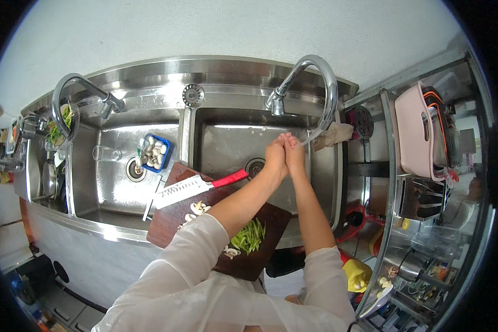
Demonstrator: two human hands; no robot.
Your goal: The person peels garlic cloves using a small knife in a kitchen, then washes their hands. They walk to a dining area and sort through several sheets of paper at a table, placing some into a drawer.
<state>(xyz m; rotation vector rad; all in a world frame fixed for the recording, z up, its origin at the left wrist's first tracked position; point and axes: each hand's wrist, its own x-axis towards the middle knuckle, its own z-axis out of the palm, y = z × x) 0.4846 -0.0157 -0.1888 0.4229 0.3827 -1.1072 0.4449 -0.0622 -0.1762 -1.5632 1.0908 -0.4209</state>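
My left hand [276,156] and my right hand [295,155] press together over the right sink basin [227,138], fingers drawn in. Whatever lies between them, if anything, is hidden. Beside them a thin stream of water [314,136] falls from the right faucet [329,88]. Below my left forearm, a dark wooden cutting board [271,221] rests across the sink's front edge. On it lie a knife [185,191] with a red handle, cut green vegetable pieces [250,237] and sliced mushrooms [199,208].
In the left basin [108,188] stand a blue tray [153,152] of whole mushrooms and a clear glass [106,153]. The left faucet [72,83] arches over a bowl of greens [61,126]. A metal rack with a pink bin [412,133] stands at the right. A cloth [335,136] hangs near the right faucet.
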